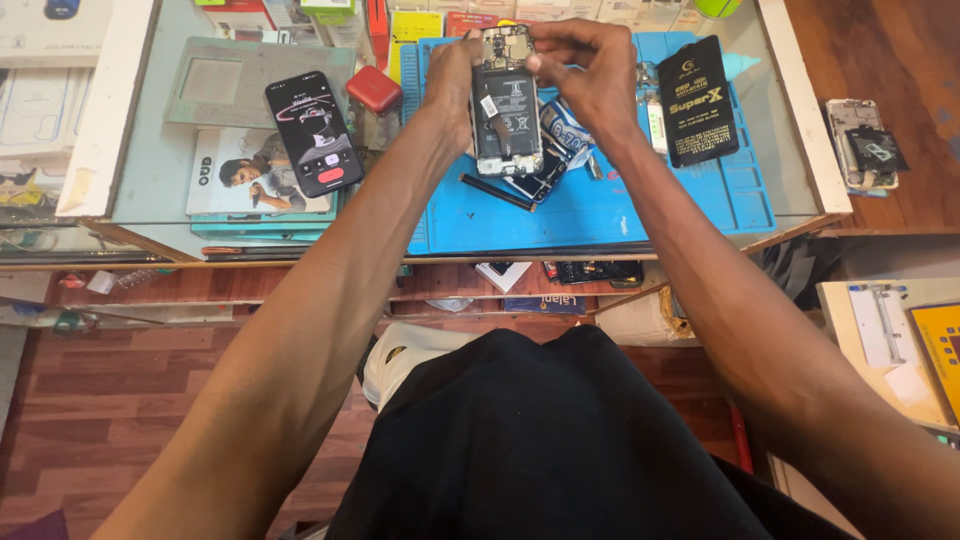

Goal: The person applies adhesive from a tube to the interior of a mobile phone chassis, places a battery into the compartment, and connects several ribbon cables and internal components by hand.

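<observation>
Opened phone (507,112) held upright above blue mat (600,205), back off, battery showing. L hand (455,85) clamping left edge, R hand (580,70) pinching top. Risk: slip onto glass, or flex cable torn by hard pinch.

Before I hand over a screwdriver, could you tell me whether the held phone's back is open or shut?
Open: the phone shows its bare battery and boards.

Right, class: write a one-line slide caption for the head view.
Both hands, left hand and right hand, hold an opened phone above a blue mat.
</observation>
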